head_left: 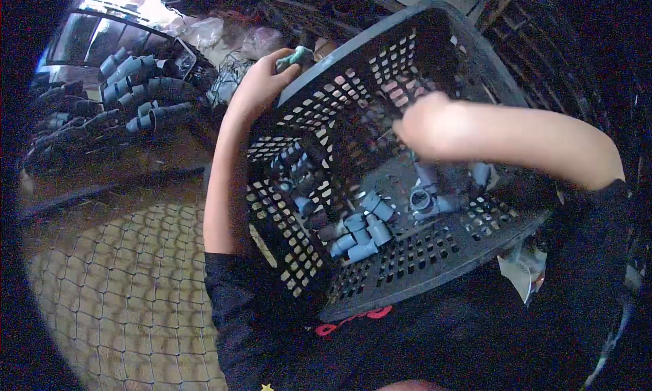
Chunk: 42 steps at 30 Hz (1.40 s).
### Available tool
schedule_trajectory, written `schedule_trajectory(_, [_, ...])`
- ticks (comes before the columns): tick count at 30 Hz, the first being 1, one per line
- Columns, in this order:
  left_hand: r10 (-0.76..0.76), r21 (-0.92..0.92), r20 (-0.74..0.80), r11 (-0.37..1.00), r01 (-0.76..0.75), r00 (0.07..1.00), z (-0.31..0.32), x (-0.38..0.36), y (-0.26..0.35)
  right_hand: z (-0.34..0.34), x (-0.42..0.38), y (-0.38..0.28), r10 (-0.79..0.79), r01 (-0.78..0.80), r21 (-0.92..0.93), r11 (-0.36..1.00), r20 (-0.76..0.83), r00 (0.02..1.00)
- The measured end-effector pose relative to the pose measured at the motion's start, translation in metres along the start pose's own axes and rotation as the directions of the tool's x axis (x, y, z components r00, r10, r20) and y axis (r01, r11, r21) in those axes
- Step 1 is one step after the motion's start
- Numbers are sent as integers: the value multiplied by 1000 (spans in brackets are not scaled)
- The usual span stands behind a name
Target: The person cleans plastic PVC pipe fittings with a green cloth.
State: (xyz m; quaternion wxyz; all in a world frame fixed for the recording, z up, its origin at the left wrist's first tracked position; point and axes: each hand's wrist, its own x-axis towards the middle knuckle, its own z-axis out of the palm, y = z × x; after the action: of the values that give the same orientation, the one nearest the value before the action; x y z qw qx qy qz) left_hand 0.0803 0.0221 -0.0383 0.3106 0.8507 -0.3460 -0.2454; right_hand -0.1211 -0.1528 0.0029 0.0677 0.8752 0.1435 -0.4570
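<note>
The left hand (259,85) is at the black plastic crate's (370,41) upper-left rim, thumb and fingers closed around a small green piece (292,60). Motion blurs the right hand (435,127) inside the crate; whether its fingers pinch anything, I cannot tell. Grey pipe fittings (378,229) lie loosely in the crate's lower part, with more fittings (139,85) outside, beyond its left side. Good handling here calls for a light left grip, bracing the crate without dropping the piece, and slower right-hand movement clear of its perforated walls.
</note>
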Motion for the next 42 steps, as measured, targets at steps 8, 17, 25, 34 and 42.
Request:
schedule_trajectory(8, [15, 153, -79, 988, -3, 997, 6, 1, -8, 26, 38, -8, -4, 0, 43, 999, 88, 996])
schedule_trajectory(17, [-106, 35, -65, 993, 108, 992, 1, -14, 4, 18, 50, -19, -112, 111, 13, 994, 33, 993])
schedule_trajectory(25, [-1, -103, -24, 995, -2, 1000, 8, -4, -10, 30, 82, -25, -155, 185, -148, 972, 195, 968])
schedule_trajectory(34, [106, 16, -279, 994, -106, 954, 3, -12, 14, -21, 14, 29, -347, 566, 374, 734, -509, 787])
schedule_trajectory(42, [473, 299, -665, 878, -374, 578, 15, -43, 53, -64, 8, 52, 268, 797, 475, -374, -767, 583])
